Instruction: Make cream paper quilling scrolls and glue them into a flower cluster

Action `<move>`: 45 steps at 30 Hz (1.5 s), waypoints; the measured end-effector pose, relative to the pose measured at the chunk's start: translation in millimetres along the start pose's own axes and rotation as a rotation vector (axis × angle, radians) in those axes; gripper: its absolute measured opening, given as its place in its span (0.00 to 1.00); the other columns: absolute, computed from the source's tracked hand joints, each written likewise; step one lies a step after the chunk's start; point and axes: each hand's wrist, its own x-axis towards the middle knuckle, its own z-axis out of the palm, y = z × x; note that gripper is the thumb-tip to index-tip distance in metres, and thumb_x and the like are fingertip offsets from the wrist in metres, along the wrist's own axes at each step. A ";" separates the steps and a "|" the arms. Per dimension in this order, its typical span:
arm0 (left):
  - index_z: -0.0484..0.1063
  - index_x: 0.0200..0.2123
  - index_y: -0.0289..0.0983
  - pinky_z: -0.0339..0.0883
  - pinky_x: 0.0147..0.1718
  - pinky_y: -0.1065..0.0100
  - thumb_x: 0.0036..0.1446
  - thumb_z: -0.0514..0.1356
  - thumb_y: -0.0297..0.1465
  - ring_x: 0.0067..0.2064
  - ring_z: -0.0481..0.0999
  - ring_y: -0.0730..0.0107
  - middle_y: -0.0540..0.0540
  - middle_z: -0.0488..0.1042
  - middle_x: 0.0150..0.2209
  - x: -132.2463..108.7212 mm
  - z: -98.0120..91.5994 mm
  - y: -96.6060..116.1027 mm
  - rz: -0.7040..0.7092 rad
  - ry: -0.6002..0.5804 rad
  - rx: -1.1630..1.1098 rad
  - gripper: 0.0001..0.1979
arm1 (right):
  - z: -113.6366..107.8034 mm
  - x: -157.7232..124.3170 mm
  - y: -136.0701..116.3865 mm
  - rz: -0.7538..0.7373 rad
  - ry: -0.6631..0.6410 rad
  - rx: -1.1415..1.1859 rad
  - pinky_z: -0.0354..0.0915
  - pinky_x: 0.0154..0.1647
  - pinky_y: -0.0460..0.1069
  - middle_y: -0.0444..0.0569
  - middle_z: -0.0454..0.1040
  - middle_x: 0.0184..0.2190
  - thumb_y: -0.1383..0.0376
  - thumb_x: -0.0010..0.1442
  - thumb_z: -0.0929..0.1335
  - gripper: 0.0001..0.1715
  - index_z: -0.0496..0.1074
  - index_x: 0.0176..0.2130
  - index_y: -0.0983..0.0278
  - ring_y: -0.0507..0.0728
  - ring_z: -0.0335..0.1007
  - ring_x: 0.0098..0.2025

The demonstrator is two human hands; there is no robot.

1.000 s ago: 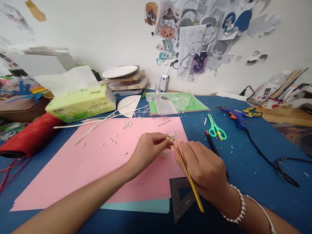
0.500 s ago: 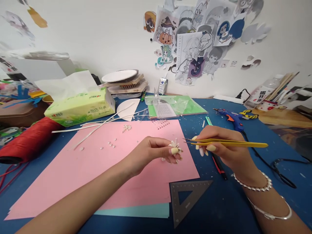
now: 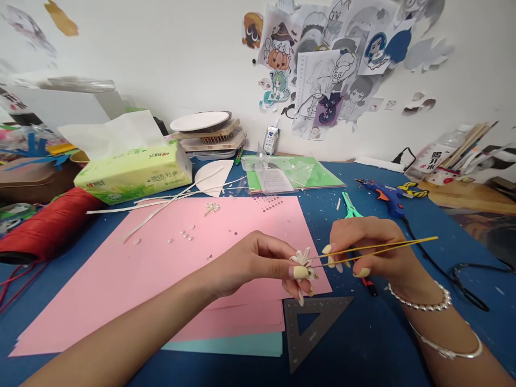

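Head view, frame centre: our left hand (image 3: 258, 263) pinches a paper flower (image 3: 302, 258); our right hand (image 3: 371, 244) clamps yellow tweezers (image 3: 379, 248), tips pointing left at it.

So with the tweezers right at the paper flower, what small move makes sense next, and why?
Probably ease the yellow tweezers tips into the small paper flower to adjust a petal. The right hand has the tips aimed at the flower, which the left hand pinches steady above the pink paper.
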 end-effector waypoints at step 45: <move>0.73 0.27 0.32 0.66 0.28 0.73 0.48 0.59 0.22 0.24 0.73 0.76 0.48 0.74 0.23 -3.6 4.4 -4.4 -0.100 -0.196 -0.258 0.03 | 15.8 -7.4 1.4 0.056 -0.009 0.272 0.61 0.25 0.44 0.44 0.71 0.23 0.66 0.52 0.67 0.08 0.71 0.36 0.64 0.48 0.65 0.25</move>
